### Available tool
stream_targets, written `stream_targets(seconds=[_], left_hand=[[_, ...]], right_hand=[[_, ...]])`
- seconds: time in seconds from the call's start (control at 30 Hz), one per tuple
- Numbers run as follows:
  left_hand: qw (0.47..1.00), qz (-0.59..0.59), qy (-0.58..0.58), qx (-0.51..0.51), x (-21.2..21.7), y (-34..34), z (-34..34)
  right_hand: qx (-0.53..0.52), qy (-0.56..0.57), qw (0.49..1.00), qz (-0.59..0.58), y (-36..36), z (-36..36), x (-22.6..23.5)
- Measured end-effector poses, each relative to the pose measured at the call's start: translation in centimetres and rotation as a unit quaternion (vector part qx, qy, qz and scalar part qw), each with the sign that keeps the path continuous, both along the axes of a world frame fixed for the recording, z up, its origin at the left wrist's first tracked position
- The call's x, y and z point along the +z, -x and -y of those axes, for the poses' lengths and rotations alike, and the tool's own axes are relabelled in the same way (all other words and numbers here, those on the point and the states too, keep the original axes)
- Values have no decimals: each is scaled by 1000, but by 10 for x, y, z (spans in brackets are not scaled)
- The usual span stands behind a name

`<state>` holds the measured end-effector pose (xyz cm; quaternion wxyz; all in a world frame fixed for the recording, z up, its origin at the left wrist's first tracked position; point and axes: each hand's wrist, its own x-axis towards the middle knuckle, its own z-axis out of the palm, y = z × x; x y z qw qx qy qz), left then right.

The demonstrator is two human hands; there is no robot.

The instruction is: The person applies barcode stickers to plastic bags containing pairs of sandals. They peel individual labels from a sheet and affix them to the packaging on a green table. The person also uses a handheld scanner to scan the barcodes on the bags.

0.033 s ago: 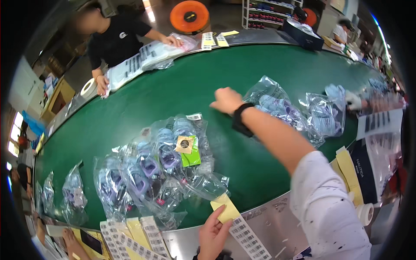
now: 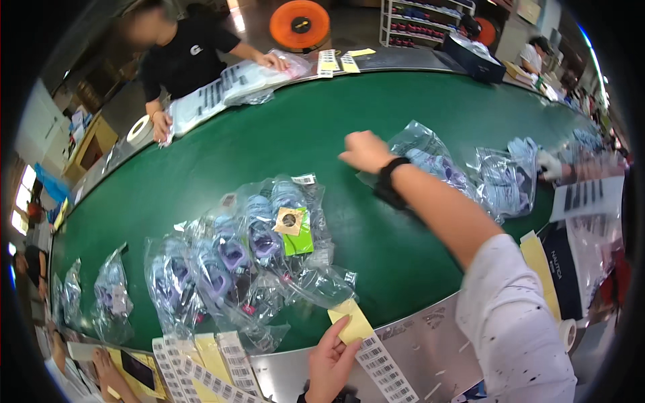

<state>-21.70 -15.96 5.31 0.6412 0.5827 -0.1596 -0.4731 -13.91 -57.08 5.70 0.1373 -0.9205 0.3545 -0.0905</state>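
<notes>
Head view shows the right hand (image 2: 366, 151) stretched far out over the green belt (image 2: 269, 141), loosely curled with fingers bent down, gripping nothing; it hovers just beside a clear bag of purple parts (image 2: 423, 158), whose near edge lies under the wrist with its black watch (image 2: 392, 180). Low in the picture the left hand (image 2: 329, 366) pinches a yellow sticker (image 2: 351, 321) between thumb and fingers, at the belt's near edge, touching the end of a white barcode strip (image 2: 383, 369). Just beyond the sticker lies a heap of bagged purple parts (image 2: 235, 262), well apart from the right hand.

That heap holds several overlapping bags; the exact number cannot be told. One green and tan card (image 2: 294, 228) sits on top of it. Two more bags (image 2: 507, 178) lie to the right of the first one, and two or three small ones (image 2: 111, 292) at the left end. Several label sheets (image 2: 208, 369) lie along the near metal rim (image 2: 430, 336).

Across the belt a person in a black shirt (image 2: 188, 57) presses both hands on white packets (image 2: 222, 91). A gloved hand (image 2: 549, 164) of another worker reaches in from the right. Behind stand an orange reel (image 2: 300, 23), a shelf rack (image 2: 416, 20) and a concrete floor.
</notes>
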Motion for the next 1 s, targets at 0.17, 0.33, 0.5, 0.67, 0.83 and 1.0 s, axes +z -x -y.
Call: stream_targets(seconds=[0.17, 0.33, 0.5, 0.67, 0.83, 1.0], left_hand=[[997, -13, 72, 21, 6, 2, 1], [996, 22, 87, -10, -3, 16, 5], [994, 47, 81, -48, -2, 27, 11], [993, 99, 43, -44, -14, 27, 8], [993, 100, 45, -31, -22, 26, 19], [996, 59, 62, 17, -15, 27, 21]], right_hand=[[138, 72, 982, 104, 126, 26, 27], [0, -202, 958, 205, 235, 13, 3], [-59, -252, 936, 239, 189, -27, -12], [8, -376, 884, 279, 116, -102, -24], [-76, -153, 971, 168, 115, -52, -47], [-28, -156, 950, 269, 155, -62, -16]])
